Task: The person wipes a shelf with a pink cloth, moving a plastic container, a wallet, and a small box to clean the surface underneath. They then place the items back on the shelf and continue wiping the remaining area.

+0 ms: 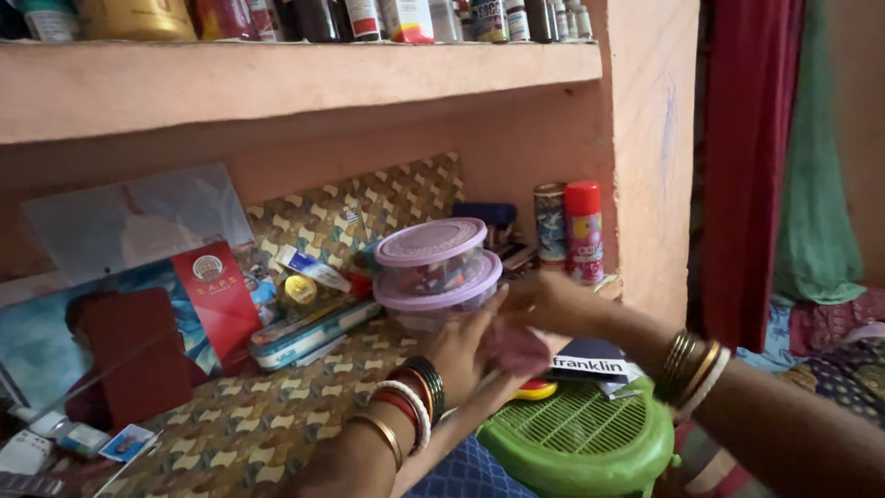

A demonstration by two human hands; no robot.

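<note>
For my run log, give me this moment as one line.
left hand: touching lower lilac-lidded tub | right hand: beside tubs, grip unclear | top tub: stacked | pink cloth: between hands

Glossy clear plastic containers [433, 277] with matt lilac lids, a patterned woven mat [249, 433], matt plaster shelf [277, 83].

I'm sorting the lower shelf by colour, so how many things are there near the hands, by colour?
Purple-lidded clear containers, stacked by the left hand and right hand: 2
Red-capped spray can: 1
Patterned tin beside it: 1
Green plastic stool below: 1
Total: 5
</note>
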